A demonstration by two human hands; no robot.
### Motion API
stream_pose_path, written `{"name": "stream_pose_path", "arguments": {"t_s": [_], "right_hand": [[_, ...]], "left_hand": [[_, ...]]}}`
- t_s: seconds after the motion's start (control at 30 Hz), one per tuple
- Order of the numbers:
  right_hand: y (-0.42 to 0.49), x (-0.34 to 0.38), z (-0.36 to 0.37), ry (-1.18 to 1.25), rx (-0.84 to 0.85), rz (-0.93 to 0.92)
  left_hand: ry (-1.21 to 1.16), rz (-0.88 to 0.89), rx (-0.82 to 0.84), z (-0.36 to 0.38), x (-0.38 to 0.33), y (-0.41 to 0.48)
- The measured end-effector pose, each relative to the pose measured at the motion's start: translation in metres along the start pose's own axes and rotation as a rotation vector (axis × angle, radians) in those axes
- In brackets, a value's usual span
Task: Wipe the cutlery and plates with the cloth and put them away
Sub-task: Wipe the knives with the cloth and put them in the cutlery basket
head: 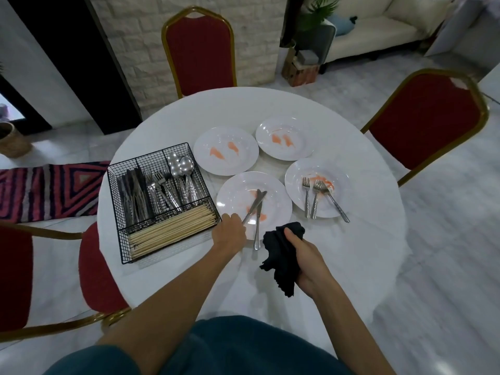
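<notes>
Head view is showing four round white plates (226, 151) smeared with orange sauce, sitting clustered on the round white surface (351, 239). Two steel knives (257, 212) are lying crossed on the six o'clock plate; three steel forks (315, 196) are resting on the three o'clock plate. At nine o'clock a black wire-mesh caddy (162, 204) is holding dark-handled knives, forks and spoons in three upright compartments, with pale wooden chopsticks (173, 228) lying in a fourth. The left hand (230, 234) is closing its fingers around one knife's handle. The right hand (305, 261) is gripping a crumpled black cloth (281, 255) just beside that plate. Three red-and-gold chairs (198, 50) are standing around.
</notes>
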State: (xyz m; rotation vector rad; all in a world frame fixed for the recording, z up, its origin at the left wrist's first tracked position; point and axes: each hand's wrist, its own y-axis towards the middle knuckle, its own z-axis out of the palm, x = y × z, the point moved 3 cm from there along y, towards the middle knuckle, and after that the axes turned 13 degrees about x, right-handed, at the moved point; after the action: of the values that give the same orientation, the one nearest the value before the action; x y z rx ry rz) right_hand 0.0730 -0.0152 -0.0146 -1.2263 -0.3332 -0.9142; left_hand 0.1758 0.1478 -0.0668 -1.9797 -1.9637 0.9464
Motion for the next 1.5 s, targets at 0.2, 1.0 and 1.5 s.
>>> {"name": "stream_pose_path", "arguments": {"t_s": [0.2,1.0,1.5], "right_hand": [[0.006,0.0,-0.008,0.118,-0.019,-0.007],[0.011,0.018,-0.006,0.094,-0.186,-0.178],[0.004,0.001,0.006,0.05,-0.033,-0.137]], "left_hand": [[-0.361,0.084,0.002,-0.017,-0.004,-0.021],[-0.33,0.351,0.212,-0.021,-0.054,-0.109],[-0.43,0.315,0.172,-0.02,-0.04,-0.112]]}}
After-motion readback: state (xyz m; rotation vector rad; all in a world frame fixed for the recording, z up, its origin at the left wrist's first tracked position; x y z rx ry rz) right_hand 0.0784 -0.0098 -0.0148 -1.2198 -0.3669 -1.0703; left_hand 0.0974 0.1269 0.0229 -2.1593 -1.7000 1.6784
